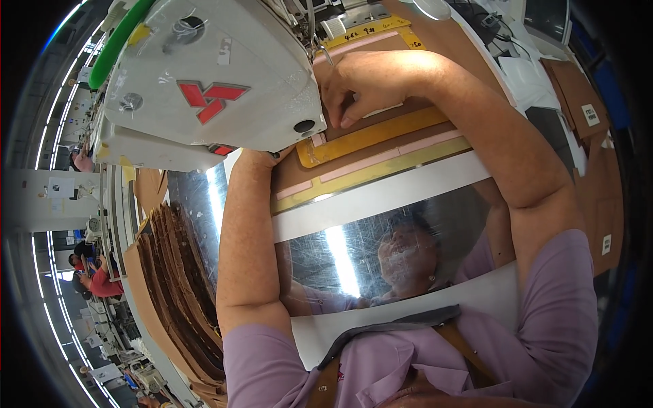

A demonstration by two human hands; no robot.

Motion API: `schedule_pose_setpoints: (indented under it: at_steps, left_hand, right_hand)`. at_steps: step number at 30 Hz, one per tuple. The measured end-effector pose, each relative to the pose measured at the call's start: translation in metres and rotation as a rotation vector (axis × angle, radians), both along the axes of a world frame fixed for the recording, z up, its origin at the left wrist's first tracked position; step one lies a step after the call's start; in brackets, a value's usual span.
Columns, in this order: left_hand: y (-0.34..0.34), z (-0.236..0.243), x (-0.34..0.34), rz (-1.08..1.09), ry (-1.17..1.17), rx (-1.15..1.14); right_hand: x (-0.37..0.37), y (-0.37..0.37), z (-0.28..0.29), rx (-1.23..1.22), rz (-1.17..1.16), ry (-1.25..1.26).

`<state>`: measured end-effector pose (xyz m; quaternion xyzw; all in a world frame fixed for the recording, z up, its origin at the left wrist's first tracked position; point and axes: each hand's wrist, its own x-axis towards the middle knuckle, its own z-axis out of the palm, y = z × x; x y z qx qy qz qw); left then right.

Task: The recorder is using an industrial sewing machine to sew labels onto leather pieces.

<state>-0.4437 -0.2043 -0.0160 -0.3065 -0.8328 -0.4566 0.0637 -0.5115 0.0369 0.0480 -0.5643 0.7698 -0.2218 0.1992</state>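
Note:
The large pale sewing machine head (211,75) fills the upper left. Beside its lower right edge, my right hand (367,81) bends down with curled fingers, their tips close together over the work. Part of that hand is behind the machine, and whatever it may pinch is hidden. My left hand (262,160) reaches under the machine head, so its fingers do not show. Beneath both hands lies a yellow sewing template (388,136) with pale pink strips, set over brown sheet material (289,173). A small pale pink piece (318,139) sits near my right fingertips.
Nearer to me is a shiny metal plate (367,255) with white borders. Stacked brown pieces (177,279) stand at the left. More brown sheets (598,197) lie at the right, near a dark screen (546,19). A green tube (122,41) runs along the machine.

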Motion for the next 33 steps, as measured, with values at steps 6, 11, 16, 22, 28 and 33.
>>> schedule_pose_setpoints:
  at_steps: [6, 11, 16, 22, 28, 33]
  left_hand:
    - [0.007, 0.002, 0.0, 0.192, -0.442, 0.499]
    - [-0.004, -0.003, -0.005, 0.244, -0.034, -0.02]
    - [-0.018, -0.004, -0.002, 0.18, -0.424, 0.454]
    - [0.004, 0.013, 0.006, 0.162, -0.397, 0.396]
    - [0.005, 0.018, 0.003, 0.205, -0.054, -0.077]
    - [0.008, 0.011, 0.001, 0.231, 0.01, -0.253]
  right_hand:
    - [0.023, 0.009, -0.004, -0.093, 0.056, 0.165]
    - [0.04, 0.026, -0.022, -0.266, 0.066, 0.418]
    - [0.052, 0.031, -0.027, -0.277, 0.001, 0.4]
    - [0.049, 0.035, -0.031, -0.276, 0.009, 0.443]
    - [0.046, 0.036, -0.025, -0.236, -0.002, 0.397]
    - [0.01, 0.022, -0.026, -0.214, -0.167, 0.22]
